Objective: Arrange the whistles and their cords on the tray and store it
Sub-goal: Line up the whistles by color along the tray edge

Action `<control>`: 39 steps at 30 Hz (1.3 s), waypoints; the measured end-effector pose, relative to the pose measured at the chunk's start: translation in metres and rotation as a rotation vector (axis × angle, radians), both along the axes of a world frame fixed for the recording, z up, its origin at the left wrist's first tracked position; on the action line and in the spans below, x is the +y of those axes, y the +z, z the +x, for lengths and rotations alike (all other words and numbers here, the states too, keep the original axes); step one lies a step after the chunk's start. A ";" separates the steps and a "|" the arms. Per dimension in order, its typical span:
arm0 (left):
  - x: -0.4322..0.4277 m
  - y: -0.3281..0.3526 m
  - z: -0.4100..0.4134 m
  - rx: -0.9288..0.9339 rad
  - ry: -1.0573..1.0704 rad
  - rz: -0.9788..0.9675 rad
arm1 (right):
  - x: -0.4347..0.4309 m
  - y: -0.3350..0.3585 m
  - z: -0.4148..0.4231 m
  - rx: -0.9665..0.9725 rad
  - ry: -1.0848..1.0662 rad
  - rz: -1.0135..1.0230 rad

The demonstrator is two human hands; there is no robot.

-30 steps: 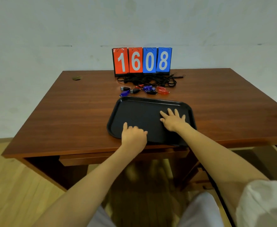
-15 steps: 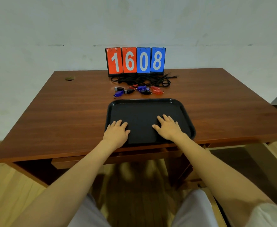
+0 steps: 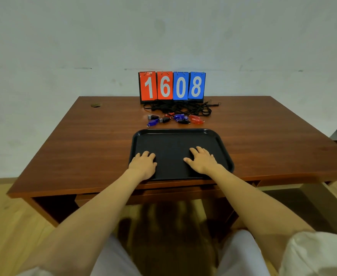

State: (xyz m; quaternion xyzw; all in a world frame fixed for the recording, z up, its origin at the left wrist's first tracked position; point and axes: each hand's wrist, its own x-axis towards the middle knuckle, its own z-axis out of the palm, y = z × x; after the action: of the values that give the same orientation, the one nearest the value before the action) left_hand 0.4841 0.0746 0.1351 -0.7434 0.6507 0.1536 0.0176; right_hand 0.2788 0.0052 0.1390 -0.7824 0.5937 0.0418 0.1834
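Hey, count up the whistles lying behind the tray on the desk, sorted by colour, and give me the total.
Blue whistles: 2
Black whistles: 3
Red whistles: 2, one showing only as a small bit by the cords
Total: 7
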 end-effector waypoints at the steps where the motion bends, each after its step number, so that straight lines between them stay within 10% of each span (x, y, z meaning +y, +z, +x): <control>1: -0.004 0.004 0.000 -0.005 0.007 0.016 | -0.003 0.003 0.001 0.017 0.006 0.003; 24: -0.246 0.023 0.072 0.077 0.071 -0.141 | -0.206 0.017 0.137 -0.175 0.305 -0.189; 39: -0.240 0.031 0.068 0.151 0.207 -0.227 | -0.212 0.012 0.136 -0.125 0.264 -0.023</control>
State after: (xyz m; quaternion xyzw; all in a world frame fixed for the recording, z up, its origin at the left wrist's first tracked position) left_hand 0.5518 -0.1652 0.1665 -0.7900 0.5833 0.1357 -0.1313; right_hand 0.4149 -0.2069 0.1514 -0.8568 0.4735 0.0101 0.2040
